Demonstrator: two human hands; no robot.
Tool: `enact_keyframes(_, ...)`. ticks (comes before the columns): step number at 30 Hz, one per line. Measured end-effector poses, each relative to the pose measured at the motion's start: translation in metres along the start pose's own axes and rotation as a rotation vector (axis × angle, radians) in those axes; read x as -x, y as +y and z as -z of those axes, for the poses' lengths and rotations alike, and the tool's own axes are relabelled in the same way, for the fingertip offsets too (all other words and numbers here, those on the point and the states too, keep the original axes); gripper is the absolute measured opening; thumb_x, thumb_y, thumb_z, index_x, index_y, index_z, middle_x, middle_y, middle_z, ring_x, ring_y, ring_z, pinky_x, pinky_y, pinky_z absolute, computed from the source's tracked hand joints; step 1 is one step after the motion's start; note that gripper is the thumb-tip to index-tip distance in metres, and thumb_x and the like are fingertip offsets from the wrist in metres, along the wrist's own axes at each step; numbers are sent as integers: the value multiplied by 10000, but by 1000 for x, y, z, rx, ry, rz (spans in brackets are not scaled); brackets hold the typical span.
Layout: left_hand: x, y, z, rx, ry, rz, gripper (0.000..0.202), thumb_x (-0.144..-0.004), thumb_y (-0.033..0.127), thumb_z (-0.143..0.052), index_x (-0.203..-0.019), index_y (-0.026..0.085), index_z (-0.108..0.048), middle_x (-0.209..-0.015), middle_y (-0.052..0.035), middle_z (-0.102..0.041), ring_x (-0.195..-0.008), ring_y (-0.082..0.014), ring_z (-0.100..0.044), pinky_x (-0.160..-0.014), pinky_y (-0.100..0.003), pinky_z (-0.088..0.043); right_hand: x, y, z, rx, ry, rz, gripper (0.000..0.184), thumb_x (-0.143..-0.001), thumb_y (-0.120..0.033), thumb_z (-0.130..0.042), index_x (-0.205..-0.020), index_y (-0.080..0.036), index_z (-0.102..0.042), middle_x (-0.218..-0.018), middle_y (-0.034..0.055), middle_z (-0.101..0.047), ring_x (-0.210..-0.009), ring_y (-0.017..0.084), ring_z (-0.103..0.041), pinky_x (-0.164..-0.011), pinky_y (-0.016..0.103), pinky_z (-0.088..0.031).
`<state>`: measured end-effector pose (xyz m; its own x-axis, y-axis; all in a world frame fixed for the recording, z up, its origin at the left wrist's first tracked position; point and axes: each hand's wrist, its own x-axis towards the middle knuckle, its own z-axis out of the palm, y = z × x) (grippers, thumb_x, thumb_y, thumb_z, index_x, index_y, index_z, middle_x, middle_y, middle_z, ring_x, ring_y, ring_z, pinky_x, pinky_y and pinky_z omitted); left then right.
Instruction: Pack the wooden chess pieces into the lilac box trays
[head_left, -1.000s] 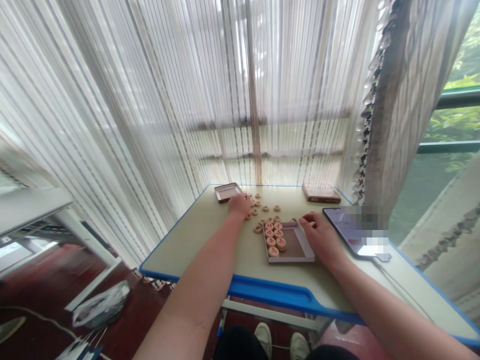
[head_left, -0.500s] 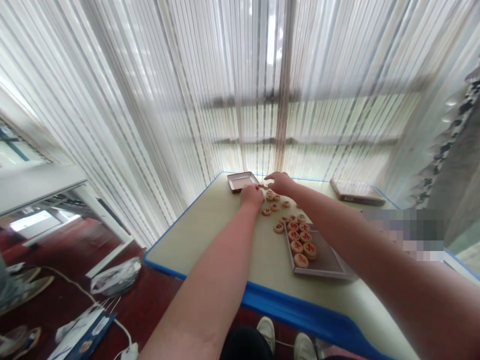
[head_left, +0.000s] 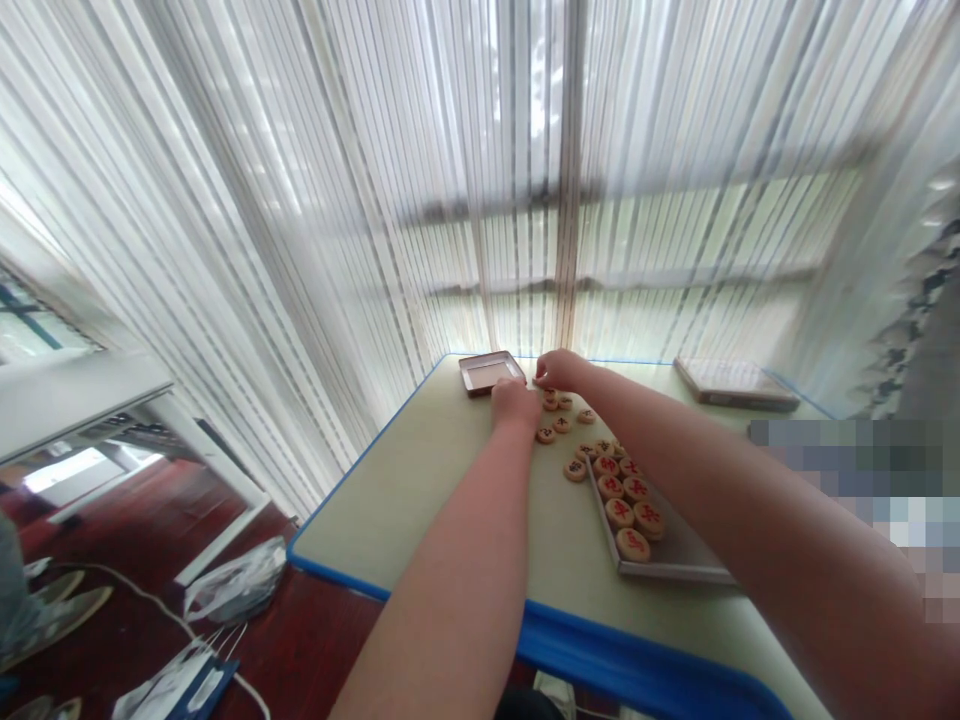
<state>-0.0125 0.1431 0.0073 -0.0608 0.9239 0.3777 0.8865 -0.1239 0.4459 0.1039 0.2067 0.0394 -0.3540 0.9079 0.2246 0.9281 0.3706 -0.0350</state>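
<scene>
Over the far part of the table, my left hand [head_left: 516,402] is closed beside the near right corner of a small open box [head_left: 493,386]; its fingers are turned away, so what they hold is hidden. Just right of it, my right hand [head_left: 561,370] pinches a pale Chinese chess piece, mostly hidden by the fingers. Loose round wooden Chinese chess pieces [head_left: 561,425] with dark characters lie below my hands. Several red-lettered chess pieces [head_left: 619,513] stand in two columns along the left side of a shallow tray [head_left: 675,572], which my right forearm partly covers.
A flat box [head_left: 735,384] lies at the table's far right. The pale table [head_left: 420,480] has a blue rim. Sheer curtains [head_left: 300,200] hang behind it. On the floor at left are a plastic bag [head_left: 236,580] and a cable. Another person's shoe [head_left: 64,625] shows far left.
My right hand's fingers, stretched out before, have closed. The view has shifted slightly, so the tray and pieces appear lower and further right. My left hand stays by the small box.
</scene>
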Motion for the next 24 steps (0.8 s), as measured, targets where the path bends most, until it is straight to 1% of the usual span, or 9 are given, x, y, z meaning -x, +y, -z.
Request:
enact_keyframes(3, 1, 1, 1, -57, -10, -13, 314, -791, 292, -504, -922, 77, -690, -961, -190, -640, -965, -271, -575, -861, -349, -427, 8, 1, 5, -15, 45, -6, 124, -683, -258, -642, -748, -185, -718, -750, 53, -702, -746, 197, -615, -662, 268, -424)
enact_keyframes(7, 2, 1, 2, -93, -21, -58, 323, -785, 323, -515, -900, 81, -696, -939, -180, -655, -961, -268, -577, -864, -350, -421, 29, 8, 21, -137, 176, -31, 260, -736, -247, -573, -944, -163, -705, -838, 53, -712, -771, 184, -617, -723, 272, -431)
enact_keyframes(10, 5, 0, 3, -64, -22, -85, 293, -780, 328, -527, -871, 107, -696, -917, -152, -668, -947, -257, -584, -856, -339, -423, 56, 16, 36, -240, 199, -78, 240, -724, -272, -579, -897, -177, -717, -834, 36, -711, -746, 175, -615, -699, 265, -438)
enact_keyframes(12, 8, -2, 5, -21, -12, -74, 245, -774, 318, -540, -852, 135, -684, -912, -123, -674, -931, -236, -590, -843, -321, -425, 81, 23, 47, -274, 204, -81, 205, -709, -286, -595, -844, -196, -721, -822, 25, -709, -730, 173, -611, -679, 267, -437)
enact_keyframes(14, 13, -1, 8, 26, -21, -45, 204, -766, 319, -560, -849, 160, -659, -897, -92, -676, -882, -213, -598, -789, -302, -437, 110, 27, 57, -276, 226, -72, 185, -701, -288, -600, -822, -210, -717, -809, 19, -707, -720, 174, -606, -670, 275, -431)
enact_keyframes(16, 19, 3, 13, 76, -27, -49, 176, -774, 311, -562, -857, 170, -628, -861, -68, -675, -828, -190, -601, -751, -287, -439, 142, 26, 66, -287, 253, -85, 176, -702, -288, -596, -814, -215, -710, -805, 19, -703, -710, 171, -601, -659, 279, -425)
enact_keyframes(18, 27, 10, 20, 87, -2, -72, 159, -791, 309, -552, -863, 179, -609, -872, -59, -670, -836, -178, -596, -755, -279, -433, 177, 19, 73, -348, 260, -132, 178, -713, -306, -587, -813, -213, -702, -817, 24, -700, -698, 167, -600, -637, 278, -424)
enact_keyframes(21, 40, 25, 32, 81, 80, -103, 144, -816, 287, -523, -885, 188, -601, -916, -59, -663, -895, -177, -586, -790, -274, -422, 227, 3, 74, -410, 290, -233, 211, -731, -381, -583, -799, -213, -690, -807, 44, -694, -698, 178, -600, -625, 286, -423)
enact_keyframes(24, 51, 38, 40, 115, 86, -83, 147, -810, 280, -525, -887, 181, -603, -919, -67, -663, -888, -177, -589, -769, -271, -426, 264, -11, 63, -399, 454, -201, 186, -756, -359, -559, -784, -209, -666, -817, 46, -680, -776, 187, -594, -713, 300, -425)
